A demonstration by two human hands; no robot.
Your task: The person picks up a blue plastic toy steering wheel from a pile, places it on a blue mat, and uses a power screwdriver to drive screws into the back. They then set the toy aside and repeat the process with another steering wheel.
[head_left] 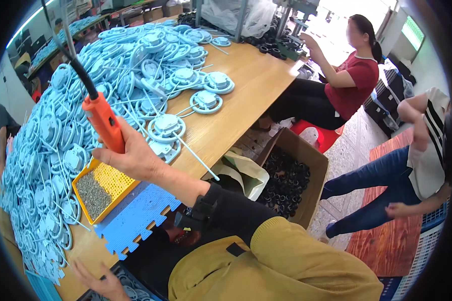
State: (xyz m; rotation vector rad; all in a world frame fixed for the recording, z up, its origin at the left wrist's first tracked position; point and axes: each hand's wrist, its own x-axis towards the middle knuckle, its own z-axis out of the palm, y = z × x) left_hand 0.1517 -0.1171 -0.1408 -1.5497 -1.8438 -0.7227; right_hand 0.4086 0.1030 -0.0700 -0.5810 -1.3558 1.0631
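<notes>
My right hand (138,155) is wrapped round an orange electric screwdriver (104,123), whose black cable runs upward from its top. The tool's lower tip is hidden behind the hand. Below it on the table sits a yellow tray (116,181) holding many small metal screws (91,194). Beside the tray lies a blue foam mat (138,213) with a jigsaw edge. My left hand (103,283) is at the near left table edge, fingers spread, with nothing visible in it. A big heap of light-blue plastic ring-shaped parts (140,65) with thin rods covers much of the table.
Under my left hand stands a container of grey-blue parts (130,288). A cardboard box of black round parts (286,180) is on the floor to the right. One person (349,80) sits at a machine; another (412,165) is at a reddish wooden board (386,241).
</notes>
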